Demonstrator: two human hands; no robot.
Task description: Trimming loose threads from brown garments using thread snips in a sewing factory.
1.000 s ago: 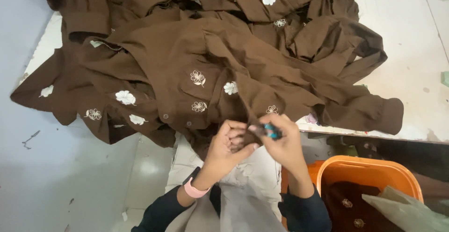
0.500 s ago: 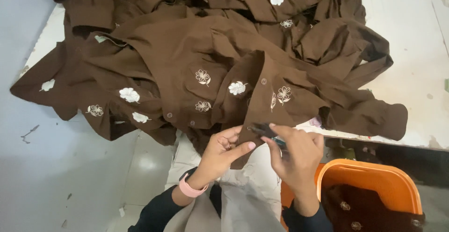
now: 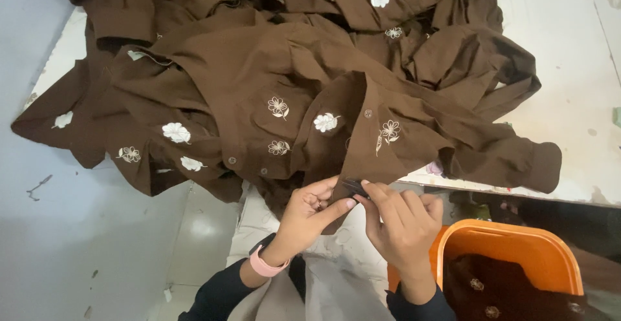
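Since a moment ago your hands have slid down the hem toward six o'clock, and the turquoise tool no longer shows. Your left hand (image 3: 309,210) pinches the edge of the brown embroidered shirt (image 3: 291,101), which hangs off the white bench (image 3: 582,101). Your right hand (image 3: 402,221) closes on a small dark tool (image 3: 354,187) at that same edge. At four o'clock sits an orange bin (image 3: 517,250).

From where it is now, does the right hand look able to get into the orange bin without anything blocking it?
Probably yes. The right hand sits just left of the orange bin, whose top is open, and nothing lies between them. It is pinching the brown shirt hem with the left hand.
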